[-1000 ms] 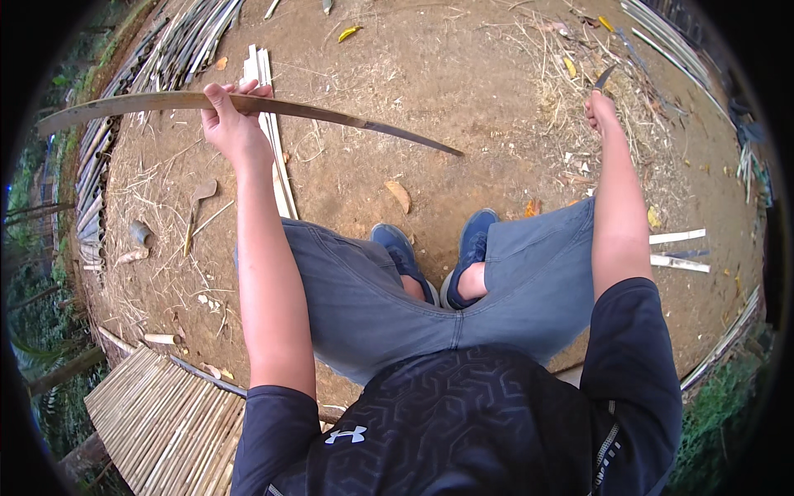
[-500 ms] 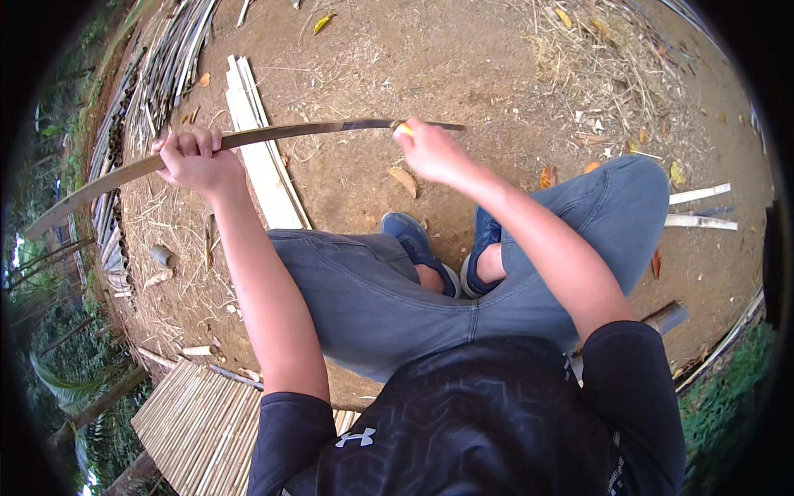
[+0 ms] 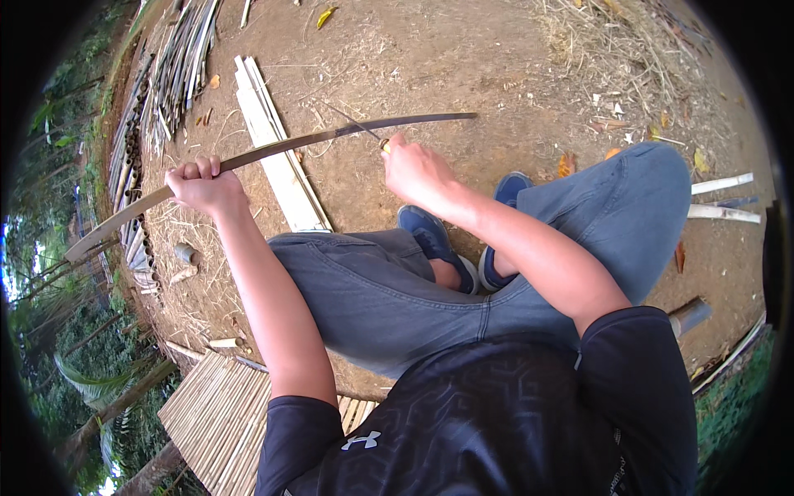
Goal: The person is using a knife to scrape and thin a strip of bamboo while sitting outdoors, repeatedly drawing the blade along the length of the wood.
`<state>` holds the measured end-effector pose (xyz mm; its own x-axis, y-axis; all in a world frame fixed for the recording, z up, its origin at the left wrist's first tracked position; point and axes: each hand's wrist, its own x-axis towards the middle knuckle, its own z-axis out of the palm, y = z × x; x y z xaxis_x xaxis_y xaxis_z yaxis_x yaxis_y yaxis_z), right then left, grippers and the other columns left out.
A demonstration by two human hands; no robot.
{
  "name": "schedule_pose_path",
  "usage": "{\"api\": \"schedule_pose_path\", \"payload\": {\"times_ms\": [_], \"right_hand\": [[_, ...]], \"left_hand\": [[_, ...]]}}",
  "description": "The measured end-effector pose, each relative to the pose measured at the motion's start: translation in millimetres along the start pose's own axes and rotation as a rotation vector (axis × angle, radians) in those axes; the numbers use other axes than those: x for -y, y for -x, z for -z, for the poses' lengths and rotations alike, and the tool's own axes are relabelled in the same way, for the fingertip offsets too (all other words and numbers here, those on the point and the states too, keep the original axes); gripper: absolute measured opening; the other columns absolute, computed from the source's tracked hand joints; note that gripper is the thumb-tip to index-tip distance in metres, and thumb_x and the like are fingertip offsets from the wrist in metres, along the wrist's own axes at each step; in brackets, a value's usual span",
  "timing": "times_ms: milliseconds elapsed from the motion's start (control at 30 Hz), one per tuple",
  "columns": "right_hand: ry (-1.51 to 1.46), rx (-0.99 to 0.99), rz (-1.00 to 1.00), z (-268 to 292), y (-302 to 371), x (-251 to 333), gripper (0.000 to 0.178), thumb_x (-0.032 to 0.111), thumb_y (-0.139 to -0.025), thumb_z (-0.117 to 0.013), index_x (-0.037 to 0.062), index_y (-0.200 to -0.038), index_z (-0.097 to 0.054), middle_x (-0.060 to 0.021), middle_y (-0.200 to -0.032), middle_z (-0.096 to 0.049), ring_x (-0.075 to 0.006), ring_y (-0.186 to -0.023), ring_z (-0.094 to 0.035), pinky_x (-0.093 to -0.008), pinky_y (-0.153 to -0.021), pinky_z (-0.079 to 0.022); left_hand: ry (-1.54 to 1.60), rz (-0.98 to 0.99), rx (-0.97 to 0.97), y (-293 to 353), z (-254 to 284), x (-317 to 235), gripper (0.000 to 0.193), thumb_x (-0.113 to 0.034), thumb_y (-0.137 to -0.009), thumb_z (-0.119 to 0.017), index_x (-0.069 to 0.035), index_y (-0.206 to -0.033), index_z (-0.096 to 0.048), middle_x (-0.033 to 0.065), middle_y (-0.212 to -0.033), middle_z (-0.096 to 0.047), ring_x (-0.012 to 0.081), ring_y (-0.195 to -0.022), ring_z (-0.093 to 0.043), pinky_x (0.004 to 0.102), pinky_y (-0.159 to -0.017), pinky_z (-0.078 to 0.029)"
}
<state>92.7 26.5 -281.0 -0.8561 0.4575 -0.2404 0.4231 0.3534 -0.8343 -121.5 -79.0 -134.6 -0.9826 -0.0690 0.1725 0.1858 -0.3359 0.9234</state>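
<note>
My left hand (image 3: 205,188) is closed around a long, thin bamboo strip (image 3: 277,147), which slants up from the left and bends toward its darker far-right end. In my right hand (image 3: 420,172) is a knife (image 3: 372,134) with a slim blade and a yellowish handle, mostly covered by my fingers. The blade points up and left, crossing the strip to the right of its middle. Whether its edge presses into the strip, I cannot tell.
Flat pale slats (image 3: 285,169) lie on the dirt ahead of my left knee. Bundled poles (image 3: 178,70) run along the far left. A slatted bamboo panel (image 3: 219,417) is at lower left. Dry straw (image 3: 608,58) covers the far right, and white strips (image 3: 721,183) lie beyond my right knee.
My right hand has drawn back toward me and slightly left, and the knife blade now shows across the strip. The strip's far end reaches higher. The whole view has shifted slightly.
</note>
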Motion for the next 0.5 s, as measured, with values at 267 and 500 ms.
{"api": "schedule_pose_path", "payload": {"times_ms": [267,500], "right_hand": [[0.022,0.077,-0.033,5.5,1.7,3.0,0.032,0.019,-0.102,-0.042,-0.0108,-0.109,-0.051,-0.0197,-0.072,-0.066,-0.0321,-0.063,-0.069,-0.0440,-0.057,-0.056],[0.169,0.063,-0.147,29.0,-7.3,9.5,0.034,0.014,-0.098,-0.046,-0.0111,-0.120,-0.052,-0.0095,-0.073,-0.063,-0.0205,-0.060,-0.064,-0.0354,-0.051,-0.054]], "left_hand": [[0.000,-0.010,0.032,11.4,0.8,-8.2,0.031,-0.017,-0.091,-0.038,-0.018,-0.064,-0.025,-0.0064,-0.054,-0.020,0.0076,-0.044,-0.019,0.0264,-0.042,-0.020],[0.074,-0.123,0.052,33.1,-5.6,-22.2,0.022,-0.014,-0.089,-0.038,-0.017,-0.070,-0.028,-0.0063,-0.051,-0.022,0.0071,-0.041,-0.018,0.0250,-0.038,-0.018]]}}
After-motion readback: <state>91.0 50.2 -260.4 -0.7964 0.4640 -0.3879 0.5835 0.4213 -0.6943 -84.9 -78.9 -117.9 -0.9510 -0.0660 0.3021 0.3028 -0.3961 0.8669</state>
